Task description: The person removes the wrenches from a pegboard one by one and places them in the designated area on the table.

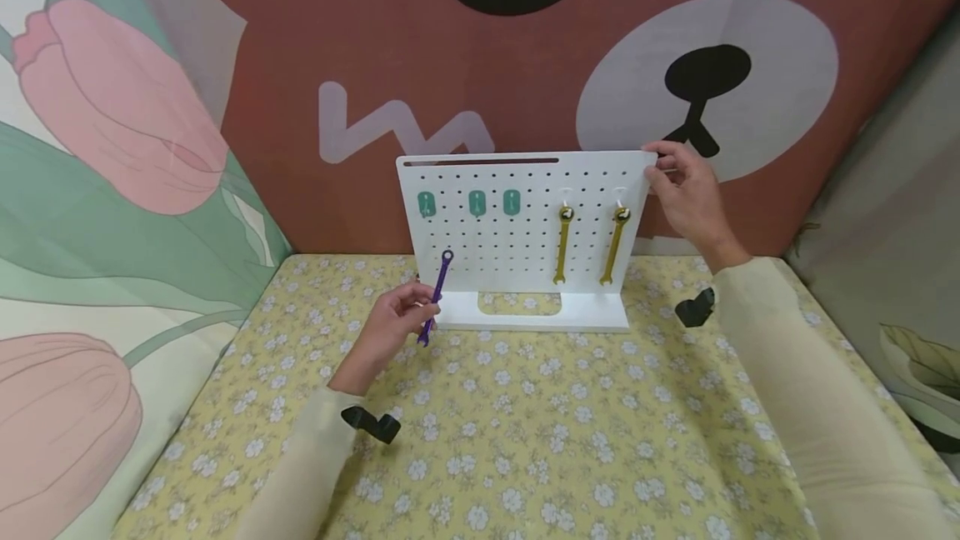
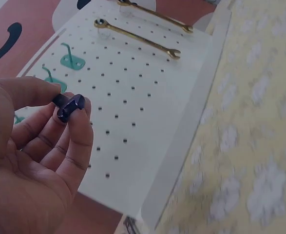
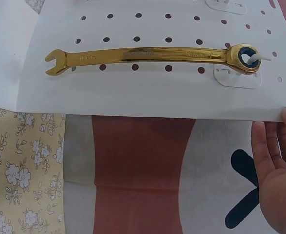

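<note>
Between the thumb and fingers of my left hand (image 1: 393, 319) I pinch a purple combination wrench (image 1: 442, 277), its ring end up, in front of the pegboard's lower left. In the left wrist view its open end (image 2: 70, 108) faces the camera. My right hand (image 1: 686, 190) grips the upper right corner of the white pegboard (image 1: 525, 252), thumb in front and fingers behind. Two gold combination wrenches hang by their ring ends on white hooks: one wrench (image 1: 562, 248) towards the middle, the other wrench (image 1: 615, 248) near the right edge. Several green hooks, such as one hook (image 1: 477, 203), sit on the board's left half.
The pegboard stands on a white base (image 1: 532, 322) with a cutout. Under it lies a yellow floral tablecloth (image 1: 510, 423). Behind hangs a reddish-brown cloth (image 1: 360, 23) with a bear face. A tulip-print cloth (image 1: 120, 107) hangs at the left.
</note>
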`<state>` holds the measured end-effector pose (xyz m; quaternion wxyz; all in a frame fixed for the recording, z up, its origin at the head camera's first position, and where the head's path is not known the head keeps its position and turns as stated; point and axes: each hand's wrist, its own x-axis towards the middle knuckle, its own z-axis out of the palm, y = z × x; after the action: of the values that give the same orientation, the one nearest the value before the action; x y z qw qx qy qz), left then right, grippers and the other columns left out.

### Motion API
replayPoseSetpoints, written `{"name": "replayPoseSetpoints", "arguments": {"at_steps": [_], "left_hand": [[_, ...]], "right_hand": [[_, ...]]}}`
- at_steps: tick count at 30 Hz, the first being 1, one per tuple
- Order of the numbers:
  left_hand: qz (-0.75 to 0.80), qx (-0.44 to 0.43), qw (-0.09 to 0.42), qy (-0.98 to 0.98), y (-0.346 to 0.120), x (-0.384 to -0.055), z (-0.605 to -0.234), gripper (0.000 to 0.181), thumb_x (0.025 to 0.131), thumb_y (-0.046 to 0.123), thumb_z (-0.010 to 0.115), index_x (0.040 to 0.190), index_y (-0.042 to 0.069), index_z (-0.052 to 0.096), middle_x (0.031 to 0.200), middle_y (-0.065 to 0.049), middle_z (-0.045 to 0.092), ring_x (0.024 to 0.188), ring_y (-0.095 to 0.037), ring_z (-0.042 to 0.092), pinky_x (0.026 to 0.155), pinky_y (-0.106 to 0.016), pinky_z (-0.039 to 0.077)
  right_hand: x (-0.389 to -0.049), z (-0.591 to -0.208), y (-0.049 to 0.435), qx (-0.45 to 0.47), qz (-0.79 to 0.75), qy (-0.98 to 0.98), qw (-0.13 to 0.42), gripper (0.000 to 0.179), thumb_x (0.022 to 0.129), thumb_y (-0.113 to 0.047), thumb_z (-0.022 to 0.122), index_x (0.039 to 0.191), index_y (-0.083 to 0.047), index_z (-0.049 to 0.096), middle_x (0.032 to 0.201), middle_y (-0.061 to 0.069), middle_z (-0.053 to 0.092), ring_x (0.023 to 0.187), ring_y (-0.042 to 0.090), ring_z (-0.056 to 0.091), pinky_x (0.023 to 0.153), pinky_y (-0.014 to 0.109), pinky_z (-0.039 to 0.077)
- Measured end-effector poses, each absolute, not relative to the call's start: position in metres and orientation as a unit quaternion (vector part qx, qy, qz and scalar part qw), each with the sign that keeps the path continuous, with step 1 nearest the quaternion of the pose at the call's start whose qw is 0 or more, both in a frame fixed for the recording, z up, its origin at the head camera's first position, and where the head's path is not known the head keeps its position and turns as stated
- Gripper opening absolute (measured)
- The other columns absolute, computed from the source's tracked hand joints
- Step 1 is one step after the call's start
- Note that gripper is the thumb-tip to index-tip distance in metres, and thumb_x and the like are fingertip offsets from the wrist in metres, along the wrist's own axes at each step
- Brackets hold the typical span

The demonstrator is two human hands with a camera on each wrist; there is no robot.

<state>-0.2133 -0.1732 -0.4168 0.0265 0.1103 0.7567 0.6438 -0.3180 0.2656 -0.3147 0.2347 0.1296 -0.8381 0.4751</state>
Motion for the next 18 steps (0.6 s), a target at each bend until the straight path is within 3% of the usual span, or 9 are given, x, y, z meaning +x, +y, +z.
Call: {"name": "replayPoseSetpoints", "arguments": {"at_steps": [6,10,18], "left_hand": [[0.624,0.08,0.024,0.777,-0.194,-0.213,-0.422,0.029,0.103,0.015,0.066,0.123,-0.006,0.063,0.108,-0.011,0.06,0.088,-0.018,0.062,0.073,-0.03,0.056],[0.592,0.067,0.018,0.803,-0.21,-0.215,-0.422,0.032,0.104,0.019,0.066,0.125,-0.004,0.063,0.111,-0.013,0.062,0.093,-0.022,0.063,0.076,-0.033,0.056],[0.56,0.041,0.026,0.827,-0.236,-0.22,-0.429,0.034,0.104,0.018,0.065,0.127,-0.006,0.06,0.111,-0.014,0.058,0.094,-0.026,0.06,0.078,-0.039,0.055]], "right_hand": [[-0.317,-0.314,0.265,0.13,0.468,-0.841,0.239,0.034,0.108,-0.016,0.056,0.141,-0.01,0.06,0.111,0.011,0.058,0.096,0.031,0.06,0.086,0.024,0.055],[-0.317,-0.314,0.265,0.13,0.463,-0.843,0.241,0.034,0.108,-0.016,0.056,0.142,-0.011,0.059,0.111,0.012,0.058,0.096,0.031,0.06,0.083,0.018,0.052],[-0.318,-0.314,0.264,0.118,0.465,-0.847,0.229,0.036,0.108,-0.018,0.056,0.144,-0.013,0.058,0.114,0.013,0.057,0.096,0.028,0.06,0.081,0.017,0.052]]}}
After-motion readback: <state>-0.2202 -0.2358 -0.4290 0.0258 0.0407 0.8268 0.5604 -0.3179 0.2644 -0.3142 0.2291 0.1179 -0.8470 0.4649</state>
